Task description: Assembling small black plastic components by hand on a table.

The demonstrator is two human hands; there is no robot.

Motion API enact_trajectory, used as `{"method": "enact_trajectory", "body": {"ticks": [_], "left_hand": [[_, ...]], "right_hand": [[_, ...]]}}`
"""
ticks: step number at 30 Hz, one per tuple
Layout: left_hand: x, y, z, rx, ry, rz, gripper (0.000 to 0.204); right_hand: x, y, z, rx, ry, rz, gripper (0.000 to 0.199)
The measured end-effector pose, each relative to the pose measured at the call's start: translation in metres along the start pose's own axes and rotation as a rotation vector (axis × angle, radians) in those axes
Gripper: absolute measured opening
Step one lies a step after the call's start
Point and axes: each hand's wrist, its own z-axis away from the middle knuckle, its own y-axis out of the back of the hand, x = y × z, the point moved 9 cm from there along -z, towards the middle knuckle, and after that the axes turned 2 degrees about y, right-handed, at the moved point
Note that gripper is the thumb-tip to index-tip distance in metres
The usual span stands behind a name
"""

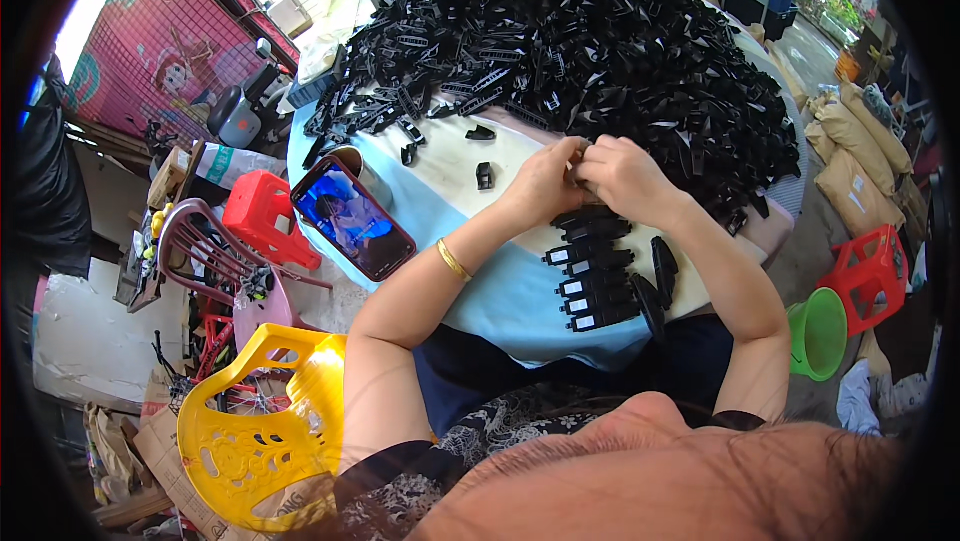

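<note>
Small part (578, 154) hidden between hands (590, 176)

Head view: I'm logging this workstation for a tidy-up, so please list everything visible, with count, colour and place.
Plastic parts heap: too many to count, black, far half of the table.
Sorted plastic parts: a neat row, count unclear, black with white ends, near table edge.
Loose parts: a few, black, between heap and hands.
Table: one, pale blue and cream cover.
Phone: one, red case, screen lit, propped at the table's left edge.
Stools: two, red, one left, one right of the table.
Chair: one, yellow, lower left.
Bucket: one, green, right.
Sacks: several, tan, far right.
Bracelet: one, gold, left wrist.
Left hand and right hand: together over a small part, mostly hidden.
</note>
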Motion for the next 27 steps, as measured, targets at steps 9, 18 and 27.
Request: {"method": "enact_trajectory", "body": {"ticks": [9, 18, 27], "left_hand": [[-0.001, 0.006, 0.001, -0.020, 0.107, -0.037, 0.040], [-0.005, 0.023, 0.018, 0.057, 0.036, -0.315, 0.033], [0.019, 0.021, 0.019, 0.063, -0.105, -0.518, 0.025]], "right_hand": [[0.061, 0.034, 0.029, -0.276, -0.500, -0.345, 0.020], [0.028, 0.007, 0.037, -0.485, -0.463, 0.257, 0.011], [0.020, 0.009, 0.014, -0.134, -0.456, -0.643, 0.028]]}}
